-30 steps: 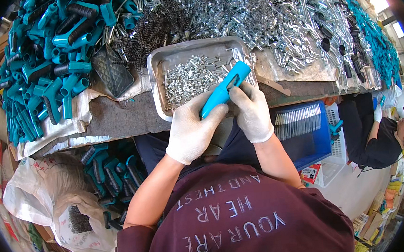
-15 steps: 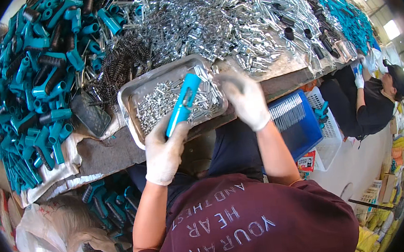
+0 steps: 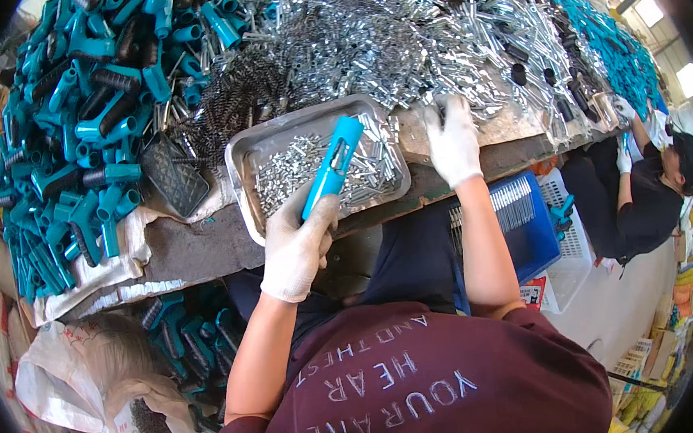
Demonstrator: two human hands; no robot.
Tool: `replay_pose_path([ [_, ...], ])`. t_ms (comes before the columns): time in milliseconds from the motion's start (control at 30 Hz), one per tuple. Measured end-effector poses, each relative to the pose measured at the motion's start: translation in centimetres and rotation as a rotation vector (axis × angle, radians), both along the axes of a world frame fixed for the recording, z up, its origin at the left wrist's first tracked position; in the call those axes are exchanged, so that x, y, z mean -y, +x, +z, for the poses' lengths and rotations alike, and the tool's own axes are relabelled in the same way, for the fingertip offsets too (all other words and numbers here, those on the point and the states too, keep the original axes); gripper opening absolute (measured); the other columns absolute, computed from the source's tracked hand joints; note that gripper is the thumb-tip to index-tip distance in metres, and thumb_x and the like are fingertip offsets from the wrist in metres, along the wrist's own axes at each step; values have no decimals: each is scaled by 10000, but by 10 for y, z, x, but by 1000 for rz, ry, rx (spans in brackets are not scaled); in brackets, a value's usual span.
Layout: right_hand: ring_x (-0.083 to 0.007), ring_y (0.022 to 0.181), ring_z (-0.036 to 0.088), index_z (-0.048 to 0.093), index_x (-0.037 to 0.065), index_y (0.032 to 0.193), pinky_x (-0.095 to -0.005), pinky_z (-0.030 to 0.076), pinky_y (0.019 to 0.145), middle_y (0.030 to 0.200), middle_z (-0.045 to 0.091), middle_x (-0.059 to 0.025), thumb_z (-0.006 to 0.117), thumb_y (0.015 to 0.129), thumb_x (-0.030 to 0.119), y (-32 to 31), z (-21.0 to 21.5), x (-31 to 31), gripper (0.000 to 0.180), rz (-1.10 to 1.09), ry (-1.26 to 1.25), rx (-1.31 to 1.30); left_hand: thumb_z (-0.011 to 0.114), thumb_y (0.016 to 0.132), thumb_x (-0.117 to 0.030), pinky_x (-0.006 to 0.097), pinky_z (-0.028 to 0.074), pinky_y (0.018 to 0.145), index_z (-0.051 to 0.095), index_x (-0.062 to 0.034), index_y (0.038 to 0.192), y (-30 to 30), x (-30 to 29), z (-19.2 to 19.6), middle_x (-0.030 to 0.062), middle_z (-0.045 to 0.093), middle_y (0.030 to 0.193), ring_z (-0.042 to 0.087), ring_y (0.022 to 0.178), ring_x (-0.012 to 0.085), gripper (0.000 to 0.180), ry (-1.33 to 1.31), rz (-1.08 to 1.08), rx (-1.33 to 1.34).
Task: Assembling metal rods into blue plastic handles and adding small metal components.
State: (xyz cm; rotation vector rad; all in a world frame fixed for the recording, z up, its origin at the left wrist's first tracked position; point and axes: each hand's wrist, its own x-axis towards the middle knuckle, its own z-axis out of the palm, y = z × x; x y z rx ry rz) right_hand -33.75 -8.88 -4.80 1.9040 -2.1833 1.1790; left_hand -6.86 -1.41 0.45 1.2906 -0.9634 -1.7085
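My left hand [image 3: 300, 245], in a white glove, is closed around the lower end of a teal tubular handle [image 3: 334, 164]. The handle has a slot along its side and tilts up and away over a metal tray [image 3: 239, 189] of small silvery parts [image 3: 293, 169]. To the right of the tray, my gloved right hand [image 3: 453, 145] reaches to the near edge of a heap of shiny metal pieces [image 3: 380, 40]. Its fingers are slightly apart and bent down at the pieces; the fingertips are partly hidden.
Teal handles [image 3: 84, 140] are heaped at the left, beside dark springs [image 3: 240, 85] and a dark flat case [image 3: 174, 178]. A blue bin [image 3: 534, 241] with metal rods stands below the table edge. At the right, another person [image 3: 649, 190] works at the same table.
My right hand has moved right and away, from beside the tray to the heap's edge. My left hand still holds the teal handle over the tray. The whole view has shifted slightly.
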Motion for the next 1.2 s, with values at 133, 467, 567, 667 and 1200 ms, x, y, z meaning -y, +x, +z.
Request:
replay_pose_path([
  [133,-234,778,654,548,20,1196,-318,505,675,936,654,-167,595,902,29,70,41,-60,298,389,-222,415,600,949,-235,187,314,406,550,-39,1341,-7,2,3,-39,508,734,385,496,7,441,-15,-24,14],
  [467,-316,968,693,609,42,1228,-347,529,841,1120,673,-190,612,894,14,90,40,-82,335,284,-352,484,617,936,-232,195,335,426,552,-48,1354,-6,4,-5,-50,518,720,404,521,9,462,6,-3,64],
  [567,-354,1062,652,599,29,1229,-378,490,926,1164,660,-200,545,955,111,56,22,-43,291,120,-180,259,574,958,-215,180,323,403,535,-23,1344,-3,4,-5,-22,521,749,390,493,4,433,-33,13,81],
  [667,-391,1067,630,567,61,1289,-398,487,922,1198,646,-199,522,977,185,16,-18,-26,339,32,1,231,581,951,-216,183,326,402,590,-14,1248,-7,4,-6,-12,529,738,390,482,8,360,-109,13,123],
  [1200,-167,734,570,552,61,1086,-330,465,633,880,602,-64,450,1015,349,63,5,-68,313,351,257,1943,628,862,-235,420,520,758,690,-118,930,6,41,-25,116,667,911,660,891,329,149,-828,-121,1179],
])
